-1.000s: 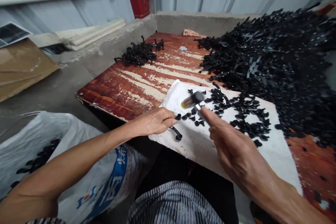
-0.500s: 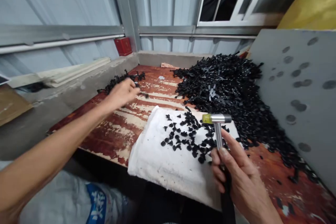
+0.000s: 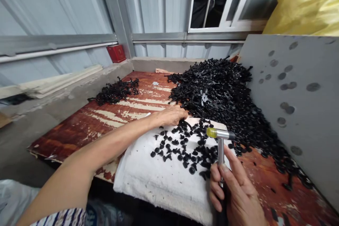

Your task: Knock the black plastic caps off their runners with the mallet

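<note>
My right hand (image 3: 234,192) grips the handle of a small metal hammer (image 3: 220,137) with a yellow tip on its head, held upright above a white cloth pad (image 3: 156,178). Several small black plastic pieces (image 3: 182,148) lie scattered on that pad. My left hand (image 3: 172,114) reaches across to the near edge of a large heap of black plastic parts (image 3: 219,91), fingers curled down onto it. What those fingers hold, if anything, is hidden.
A worn red wooden board (image 3: 92,127) carries the pad and the heaps. A smaller pile of black parts (image 3: 116,91) lies at its far left. A grey panel (image 3: 299,102) stands on the right, a red box (image 3: 116,53) on the ledge behind, a yellow sack (image 3: 307,3) top right.
My left hand has come back from the small pile at the far left to the edge of the large heap. The hammer has stayed raised over the pad. The view tilted up.
</note>
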The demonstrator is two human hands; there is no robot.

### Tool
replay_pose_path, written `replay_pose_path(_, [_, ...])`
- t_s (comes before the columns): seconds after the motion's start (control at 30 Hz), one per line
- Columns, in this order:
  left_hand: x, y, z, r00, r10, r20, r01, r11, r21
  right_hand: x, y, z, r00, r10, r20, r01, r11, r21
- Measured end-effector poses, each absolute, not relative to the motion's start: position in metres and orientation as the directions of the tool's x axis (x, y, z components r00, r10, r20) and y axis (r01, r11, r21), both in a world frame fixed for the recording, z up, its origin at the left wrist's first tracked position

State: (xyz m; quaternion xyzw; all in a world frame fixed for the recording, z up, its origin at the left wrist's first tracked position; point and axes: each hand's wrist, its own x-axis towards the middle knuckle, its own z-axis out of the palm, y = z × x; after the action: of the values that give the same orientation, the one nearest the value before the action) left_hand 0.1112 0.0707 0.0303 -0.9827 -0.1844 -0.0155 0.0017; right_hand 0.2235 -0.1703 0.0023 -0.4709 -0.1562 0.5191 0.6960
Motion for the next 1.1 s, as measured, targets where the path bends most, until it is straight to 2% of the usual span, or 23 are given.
replay_pose_path(0.1, [0.102,0.08,0.038,0.934,0.356,0.041,0.354,-0.934,0.038,0.225,-0.171,-0.003,0.411,0.876,-0.252,-0.59,0.045,-0.806])
replay_pose_path(0.27, [0.078,0.048,0.04,0.845,0.375,0.38,0.39,-0.92,0.041,0.231,-0.168,-0.006,0.381,0.89,-0.25,-0.586,0.023,-0.81])
replay_pose_path(0.33, [0.068,0.018,0.036,0.814,0.3,0.497,0.348,-0.937,-0.005,0.231,-0.168,-0.003,0.362,0.904,-0.228,-0.571,0.021,-0.821])
replay_pose_path(0.43, [0.054,-0.025,0.028,0.8,0.136,0.584,0.262,-0.955,-0.137,0.224,-0.168,0.002,0.277,0.932,-0.233,-0.58,-0.031,-0.814])
replay_pose_path(0.53, [0.04,-0.052,0.019,0.804,-0.011,0.595,0.113,-0.979,-0.171,0.21,-0.17,0.003,0.201,0.946,-0.254,-0.585,-0.092,-0.806])
replay_pose_path(0.63, [0.029,-0.071,0.01,0.762,-0.023,0.647,0.115,-0.979,-0.171,0.195,-0.173,-0.001,0.214,0.954,-0.21,-0.541,-0.064,-0.839])
replay_pose_path(0.7, [0.024,-0.084,0.007,0.712,0.078,0.698,0.197,-0.976,-0.092,0.188,-0.175,-0.005,0.241,0.954,-0.18,-0.482,-0.044,-0.875])
replay_pose_path(0.77, [0.019,-0.096,0.011,0.633,0.312,0.708,0.304,-0.942,0.143,0.183,-0.177,-0.008,0.263,0.953,-0.153,-0.401,-0.037,-0.916])
replay_pose_path(0.83, [0.016,-0.104,0.021,0.542,0.639,0.545,0.408,-0.768,0.495,0.18,-0.179,-0.01,0.261,0.956,-0.135,-0.319,-0.047,-0.947])
replay_pose_path(0.87, [0.015,-0.105,0.027,0.512,0.786,0.347,0.471,-0.595,0.651,0.178,-0.181,-0.012,0.255,0.958,-0.128,-0.284,-0.053,-0.957])
replay_pose_path(0.9, [0.014,-0.104,0.032,0.504,0.855,0.119,0.51,-0.407,0.758,0.175,-0.183,-0.013,0.244,0.962,-0.126,-0.25,-0.063,-0.966])
replay_pose_path(0.97, [0.013,-0.098,0.039,0.533,0.809,-0.248,0.536,-0.096,0.839,0.169,-0.186,-0.016,0.229,0.967,-0.115,-0.187,-0.072,-0.98])
replay_pose_path(1.03, [0.013,-0.091,0.041,0.557,0.735,-0.387,0.483,0.092,0.871,0.164,-0.187,-0.018,0.218,0.97,-0.104,-0.14,-0.075,-0.987])
replay_pose_path(1.1, [0.012,-0.085,0.04,0.519,0.74,-0.428,0.425,0.212,0.88,0.161,-0.188,-0.017,0.163,0.98,-0.116,-0.116,-0.098,-0.988])
